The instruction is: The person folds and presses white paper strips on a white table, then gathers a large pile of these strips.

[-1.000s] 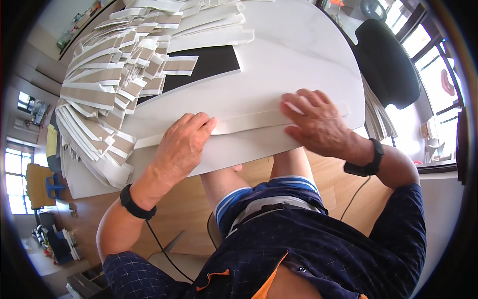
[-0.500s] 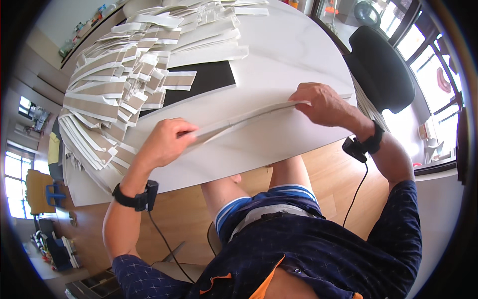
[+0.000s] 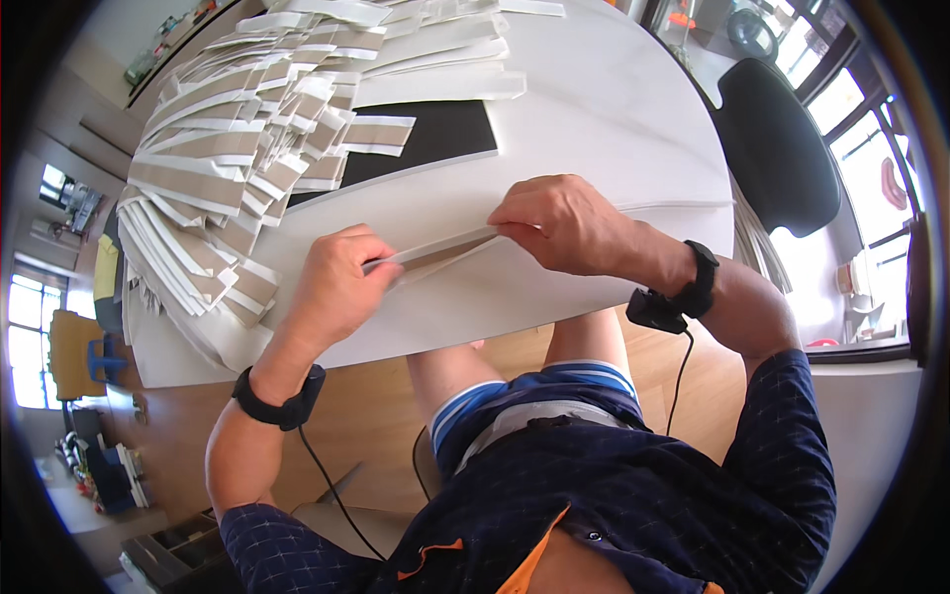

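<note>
A long, thin white strip with a beige-brown face (image 3: 450,247) is stretched between my hands, low over the near part of the table. My left hand (image 3: 341,282) pinches its left end between thumb and fingers. Further right, my right hand (image 3: 579,226) pinches the strip from above, thumb beneath. The stretch between them is slightly slack, and a second edge shows below the upper one. Beyond the right wrist a thin white length (image 3: 678,205) lies along the table; my hand hides whether it is the same strip.
A large heap of white and beige strips (image 3: 203,178) covers the left of the white table (image 3: 614,109). Beside it lies a flat black sheet (image 3: 445,139). A dark chair (image 3: 777,148) stands at the right edge, with more strips (image 3: 757,238) hanging near it. Cables trail from both wristbands.
My right hand has moved left along the strip, closer to my left hand, so a shorter stretch spans between them. My left hand keeps its pinch, and the view has shifted slightly.
</note>
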The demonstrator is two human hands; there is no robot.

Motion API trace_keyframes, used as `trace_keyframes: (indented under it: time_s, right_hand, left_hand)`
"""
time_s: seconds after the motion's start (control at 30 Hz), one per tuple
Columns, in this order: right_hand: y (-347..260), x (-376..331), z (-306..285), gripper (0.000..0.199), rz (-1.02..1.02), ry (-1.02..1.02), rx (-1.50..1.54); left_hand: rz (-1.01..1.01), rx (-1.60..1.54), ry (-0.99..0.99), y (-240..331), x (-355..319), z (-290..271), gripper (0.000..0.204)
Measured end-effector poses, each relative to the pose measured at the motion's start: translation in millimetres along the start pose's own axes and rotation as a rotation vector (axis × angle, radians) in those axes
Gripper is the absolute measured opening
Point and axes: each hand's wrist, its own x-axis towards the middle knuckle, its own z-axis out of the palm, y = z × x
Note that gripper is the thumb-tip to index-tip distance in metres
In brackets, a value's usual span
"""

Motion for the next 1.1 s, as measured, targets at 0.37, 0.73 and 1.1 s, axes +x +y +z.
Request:
trace_keyframes:
  time_s: [0.37, 0.73, 1.1]
  right_hand:
    - [-17, -13, 5, 0.010, -0.139, -0.004, -0.198]
    - [-60, -8, 25, 0.049, 0.067, -0.231, -0.415]
    - [-42, -51, 30, 0.103, 0.120, -0.387, -0.403]
  left_hand:
    - [0.441, 0.418, 0.109, -20, -32, 9, 0.024]
    - [0.387, 0.562, -0.049, -17, -54, -5, 0.052]
    - [0.249, 0.570, -0.024, -22, -57, 3, 0.044]
